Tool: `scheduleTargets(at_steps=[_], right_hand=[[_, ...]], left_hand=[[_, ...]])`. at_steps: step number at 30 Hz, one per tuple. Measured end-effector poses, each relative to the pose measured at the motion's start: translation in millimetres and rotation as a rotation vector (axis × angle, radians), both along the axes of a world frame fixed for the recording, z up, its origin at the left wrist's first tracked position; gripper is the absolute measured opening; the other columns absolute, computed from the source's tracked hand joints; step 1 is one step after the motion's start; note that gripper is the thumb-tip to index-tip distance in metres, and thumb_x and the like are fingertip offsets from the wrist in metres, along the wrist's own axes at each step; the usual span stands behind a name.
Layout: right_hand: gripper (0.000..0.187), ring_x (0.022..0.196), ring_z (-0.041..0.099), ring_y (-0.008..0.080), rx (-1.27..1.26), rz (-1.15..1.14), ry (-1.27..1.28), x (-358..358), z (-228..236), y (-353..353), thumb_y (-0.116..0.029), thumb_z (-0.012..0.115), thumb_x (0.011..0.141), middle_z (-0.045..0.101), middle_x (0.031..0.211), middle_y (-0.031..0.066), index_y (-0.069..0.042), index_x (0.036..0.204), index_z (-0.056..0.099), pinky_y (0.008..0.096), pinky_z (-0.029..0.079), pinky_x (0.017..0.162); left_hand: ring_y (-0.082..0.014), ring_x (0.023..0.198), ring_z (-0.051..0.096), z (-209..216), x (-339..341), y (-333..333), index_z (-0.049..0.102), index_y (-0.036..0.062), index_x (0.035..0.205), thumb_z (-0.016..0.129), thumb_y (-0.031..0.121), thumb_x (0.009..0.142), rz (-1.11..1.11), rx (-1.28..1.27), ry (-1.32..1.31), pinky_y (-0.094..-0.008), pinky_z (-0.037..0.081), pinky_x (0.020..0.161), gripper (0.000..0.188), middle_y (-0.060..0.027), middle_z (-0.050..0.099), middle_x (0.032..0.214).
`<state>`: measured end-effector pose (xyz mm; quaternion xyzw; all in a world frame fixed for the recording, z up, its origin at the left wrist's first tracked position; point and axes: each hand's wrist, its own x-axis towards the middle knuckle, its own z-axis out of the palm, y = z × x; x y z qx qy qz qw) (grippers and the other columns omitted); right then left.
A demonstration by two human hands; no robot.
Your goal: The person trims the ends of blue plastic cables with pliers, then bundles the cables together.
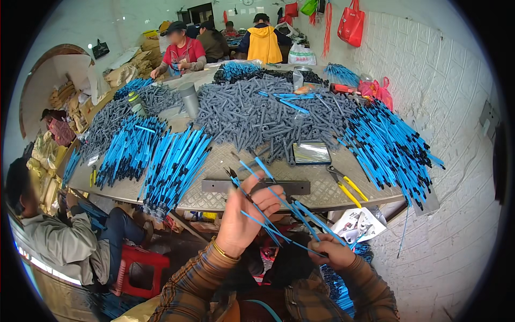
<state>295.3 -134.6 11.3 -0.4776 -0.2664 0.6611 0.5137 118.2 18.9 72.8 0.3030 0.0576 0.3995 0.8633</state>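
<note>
While a seated person in a pale grey jacket leans in at the far left beside a red stool, we come to the desk, and what a crowded desk! First up, a bundle of blue rods with dark ends, a green-topped bottle standing just behind it. Next door, a second blue bundle reaches over the near edge, and beyond it a grey flask stands upright beside a great heap of grey plastic pieces. Across the desk, a person in red has both hands low over the surface.

Now the middle, and here's the left hand: palm showing, fingers loosely curled, its grip about half open, with several thin blue rods running across it; whether it clamps them, I can't tell. Past the fingers lies a dark metal bar, flat near the desk's edge, with a shiny rectangular box beyond. Over to the right hand, lower down, and that grip is closed, fingers wrapped on the lower ends of those same slanting rods, in front of the desk. Right of that, yellow-handled pliers overhang the edge above a white plastic bag, and finally, one big fan of blue rods sprawls by the white wall.
</note>
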Motion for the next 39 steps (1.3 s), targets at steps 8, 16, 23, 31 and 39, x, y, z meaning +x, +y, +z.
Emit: scheduleTargets(at_steps=[8, 16, 23, 31, 39], right_hand=[[0.025, 0.043, 0.029, 0.0053, 0.142, 0.131, 0.375, -7, -12, -7, -0.030, 0.046, 0.093, 0.034, 0.053, -0.0029, -0.005, 0.091, 0.051, 0.0212, 0.023, 0.043], [0.031, 0.049, 0.043, 0.0087, 0.289, -0.210, -0.218, 27, 0, 6, -0.026, 0.049, 0.093, 0.042, 0.058, -0.0013, -0.007, 0.117, 0.048, 0.0233, 0.036, 0.048], [0.017, 0.077, 0.059, 0.0315, 0.126, -0.655, -2.047, 215, -16, 38, -0.015, 0.055, 0.082, 0.059, 0.085, 0.0126, -0.005, 0.094, 0.061, 0.0397, 0.048, 0.065], [0.008, 0.074, 0.056, 0.0357, 0.131, -0.730, -2.245, 210, -8, 32, -0.012, 0.055, 0.082, 0.057, 0.078, 0.0174, -0.004, 0.084, 0.055, 0.0430, 0.046, 0.062], [0.016, 0.056, 0.056, 0.0363, 0.242, -0.800, -1.835, 145, 37, -38, -0.016, 0.052, 0.089, 0.056, 0.064, 0.0200, 0.000, 0.087, 0.049, 0.0411, 0.045, 0.052]], left_hand=[[-0.0231, 0.082, 0.058, -25, 4, 14, 0.049, 0.0069, 0.109, 0.052, 0.032, 0.091, -0.057, -0.023, -0.154, -0.0351, 0.046, 0.079, 0.031, -0.0088, 0.058, 0.087], [-0.0082, 0.052, 0.036, -15, 0, -1, 0.051, 0.0079, 0.095, 0.049, 0.018, 0.092, 0.351, 0.273, 0.054, -0.0235, 0.032, 0.048, 0.011, 0.0010, 0.043, 0.063], [-0.0075, 0.045, 0.033, -6, -17, -17, 0.053, 0.0049, 0.103, 0.050, 0.017, 0.092, -0.063, 0.161, 0.206, -0.0228, 0.024, 0.042, 0.017, -0.0010, 0.048, 0.061], [-0.0190, 0.071, 0.054, -10, -16, -13, 0.052, 0.0062, 0.115, 0.047, 0.019, 0.092, -0.182, -0.081, 0.251, -0.0303, 0.043, 0.061, 0.026, -0.0139, 0.057, 0.088], [-0.0406, 0.122, 0.040, -7, -10, -9, 0.042, 0.0031, 0.125, 0.045, 0.017, 0.092, -0.237, -0.024, 0.231, -0.0507, 0.036, 0.098, 0.036, -0.0279, 0.043, 0.127]])
